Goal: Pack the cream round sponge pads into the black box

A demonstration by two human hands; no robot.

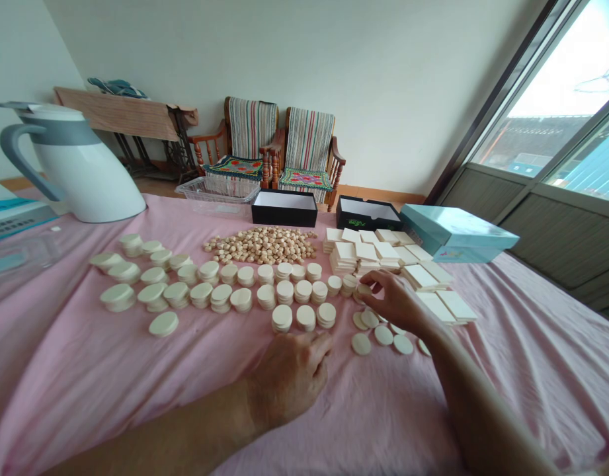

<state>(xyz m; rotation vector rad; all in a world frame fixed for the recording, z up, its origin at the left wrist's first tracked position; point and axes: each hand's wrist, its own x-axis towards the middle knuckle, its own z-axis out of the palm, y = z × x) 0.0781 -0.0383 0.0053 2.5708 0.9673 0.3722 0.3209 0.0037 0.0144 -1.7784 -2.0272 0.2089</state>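
Observation:
My left hand [289, 377] rests knuckles-up on the pink cloth [135, 390], fingers curled loosely, just below three short stacks of cream round discs [304, 316]; nothing shows in it. My right hand [396, 301] reaches in from the right, its fingertips pinched on a small stack of round discs [362, 291] at the right end of the rows. Several loose discs [382, 334] lie flat beneath that hand. Rows of stacked discs [200, 284] run leftward across the cloth.
Behind the discs lie a heap of small wooden beads [262, 244] and stacks of cream square tiles [383, 258]. Two black boxes [284, 208], a clear tray [215, 195], a teal box [453, 231] and a white kettle [81, 165] stand along the back.

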